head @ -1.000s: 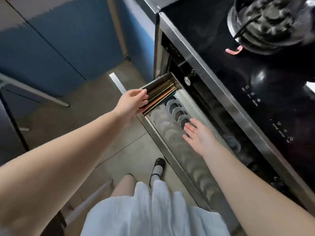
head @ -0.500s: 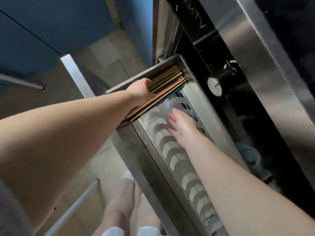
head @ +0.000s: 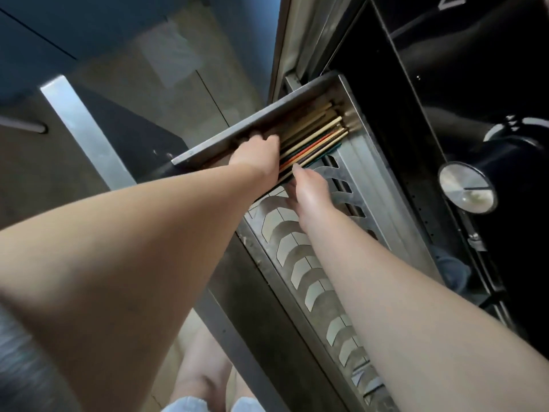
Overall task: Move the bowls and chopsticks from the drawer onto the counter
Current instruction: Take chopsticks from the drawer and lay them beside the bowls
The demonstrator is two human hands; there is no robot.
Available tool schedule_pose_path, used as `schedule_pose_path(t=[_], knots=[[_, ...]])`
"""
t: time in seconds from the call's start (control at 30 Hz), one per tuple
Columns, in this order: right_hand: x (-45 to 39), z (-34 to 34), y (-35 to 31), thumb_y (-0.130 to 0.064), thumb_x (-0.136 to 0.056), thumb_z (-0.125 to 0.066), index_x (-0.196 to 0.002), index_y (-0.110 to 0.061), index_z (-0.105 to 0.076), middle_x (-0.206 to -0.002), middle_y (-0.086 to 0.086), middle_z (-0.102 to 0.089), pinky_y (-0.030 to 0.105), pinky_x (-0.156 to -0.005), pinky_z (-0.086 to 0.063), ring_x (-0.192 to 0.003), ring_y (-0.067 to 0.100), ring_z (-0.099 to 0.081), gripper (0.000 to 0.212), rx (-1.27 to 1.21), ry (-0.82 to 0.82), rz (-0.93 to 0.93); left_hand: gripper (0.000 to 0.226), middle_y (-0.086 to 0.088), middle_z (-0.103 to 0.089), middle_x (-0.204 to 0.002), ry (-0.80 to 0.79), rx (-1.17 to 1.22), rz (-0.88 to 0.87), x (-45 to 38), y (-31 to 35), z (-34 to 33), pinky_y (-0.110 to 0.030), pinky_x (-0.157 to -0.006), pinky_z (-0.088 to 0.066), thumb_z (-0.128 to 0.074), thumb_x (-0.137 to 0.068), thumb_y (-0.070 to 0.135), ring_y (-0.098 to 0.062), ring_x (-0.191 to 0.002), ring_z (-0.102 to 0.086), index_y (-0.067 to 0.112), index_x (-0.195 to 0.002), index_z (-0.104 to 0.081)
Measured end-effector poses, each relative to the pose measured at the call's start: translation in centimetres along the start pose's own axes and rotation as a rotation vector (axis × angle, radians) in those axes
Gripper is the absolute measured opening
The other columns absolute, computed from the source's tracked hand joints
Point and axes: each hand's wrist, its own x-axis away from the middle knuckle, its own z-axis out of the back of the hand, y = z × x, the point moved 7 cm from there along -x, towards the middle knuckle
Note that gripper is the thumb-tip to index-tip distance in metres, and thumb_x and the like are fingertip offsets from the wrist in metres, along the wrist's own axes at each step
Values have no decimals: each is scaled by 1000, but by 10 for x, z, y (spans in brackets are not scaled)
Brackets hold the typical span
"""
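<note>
The left hand (head: 258, 154) curls over the mixed-colour chopstick bundle (head: 312, 138) at twelve o'clock in the steel drawer (head: 383, 191); grip closure unclear. The right hand (head: 312, 188) hovers open. She should gather all sticks evenly before lifting.

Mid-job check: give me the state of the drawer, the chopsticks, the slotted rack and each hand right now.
drawer: pulled out, open.
chopsticks: lying flat, bundled in the drawer's end compartment, not lifted.
slotted rack: no bowls visible in its slots.
left hand: reaching into the chopstick compartment, fingers hidden; grip cannot be told.
right hand: open, over the rack, fingertips at the near ends of the chopsticks.
</note>
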Motion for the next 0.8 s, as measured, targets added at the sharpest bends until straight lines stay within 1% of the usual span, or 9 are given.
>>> schedule_pose_path(t=[0.03, 0.13, 0.17, 0.27, 0.37, 0.47, 0.6, 0.7, 0.8], knots=[[2, -1, 0, -54, -63, -48, -128, -19, -58, -124, 5, -63, 50, -99, -48, -112, 28, -60, 74, -1, 10, -9, 51, -23, -44, -135, 6, -3, 6, 0, 1, 1, -47, -99, -41, -51, -92, 13, -43, -123, -47, 9, -141, -37], [6, -2, -1, -43, -77, -55, -94, -16, -66, -107, 8, -66, 49, -92, -52, -100, 29, -64, 34, -45, 8, -61, 43, -23, -49, -132, 9, -6, 38, -3, 3, 5, -44, -97, -43, -50, -91, 8, -41, -121, -49, 3, -133, -44], [7, -3, 0, -41, -77, -58, -91, -17, -66, -105, 9, -67, 49, -89, -53, -97, 29, -64, 29, -65, 6, -80, 38, -21, -52, -130, 6, 1, 41, -4, 4, 6, -42, -95, -44, -50, -90, 8, -40, -119, -52, 2, -128, -48], [7, -3, 2, -38, -71, -61, -112, -12, -64, -107, 10, -68, 49, -87, -56, -95, 31, -66, 49, -115, 13, -100, 24, -13, -62, -112, -43, 17, 22, -6, 7, 1, -35, -85, -46, -54, -89, 11, -33, -110, -59, 5, -111, -59], [7, -2, 6, -27, -78, -63, -116, -10, -61, -110, 12, -68, 45, -84, -58, -95, 29, -68, 42, -176, -2, -120, 8, -7, -58, -91, -135, 45, 16, -8, 9, -8, -31, -75, -43, -56, -87, 14, -27, -89, -57, 10, -94, -58], [5, 2, 13, -25, -81, -63, -121, -12, -59, -113, 11, -66, 43, -84, -58, -97, 28, -67, 42, -188, 2, -136, 10, -3, -49, -71, -193, 77, 23, -8, 11, -15, -28, -71, -40, -55, -90, 19, -23, -79, -51, 10, -88, -53], [4, 3, 13, -28, -78, -62, -123, -14, -57, -114, 10, -65, 41, -84, -58, -99, 27, -65, 47, -186, -23, -136, 12, -4, -53, -85, -238, 184, 73, -9, 12, -17, -27, -74, -40, -53, -93, 25, -22, -85, -53, 13, -96, -54], [3, 3, 12, -32, -70, -57, -124, -15, -56, -114, 8, -65, 42, -87, -56, -99, 27, -65, 56, -141, -29, -118, 22, -6, -55, -95, -234, 180, 81, -12, 15, -18, -27, -74, -40, -50, -94, 22, -26, -93, -58, 9, -107, -60], [2, 4, 11, -39, -66, -56, -127, -16, -53, -116, 6, -64, 44, -90, -55, -103, 27, -63, 65, -94, -19, -103, 29, -9, -55, -99, -236, 163, 84, -12, 18, -19, -28, -75, -40, -46, -96, 19, -23, -89, -54, 5, -118, -59]])
